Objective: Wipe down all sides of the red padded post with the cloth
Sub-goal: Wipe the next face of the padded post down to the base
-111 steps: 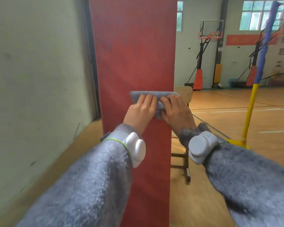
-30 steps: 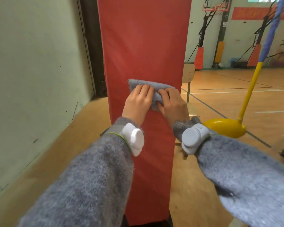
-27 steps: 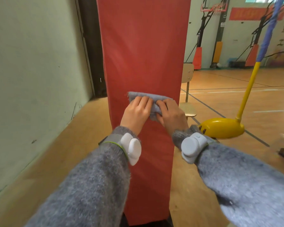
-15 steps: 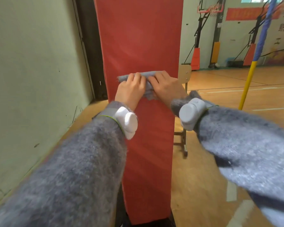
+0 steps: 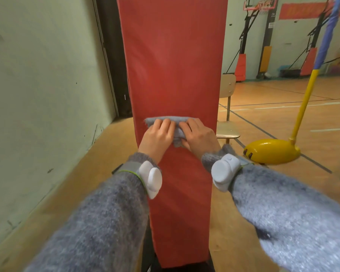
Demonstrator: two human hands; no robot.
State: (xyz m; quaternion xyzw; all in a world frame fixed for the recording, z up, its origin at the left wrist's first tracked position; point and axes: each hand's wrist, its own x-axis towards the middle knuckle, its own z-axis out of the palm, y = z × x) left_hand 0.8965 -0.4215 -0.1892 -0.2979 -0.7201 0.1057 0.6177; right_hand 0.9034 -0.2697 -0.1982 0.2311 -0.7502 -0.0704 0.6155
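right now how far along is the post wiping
Done: nothing provable; the red padded post shows no wiped marks. In hand: left hand and right hand press the grey cloth on its front face, partway up. Left: likely the other sides, out of this view.

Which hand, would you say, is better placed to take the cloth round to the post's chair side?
Right, probably: right hand presses the cloth by the post edge nearest the chair; left hand sits farther off.
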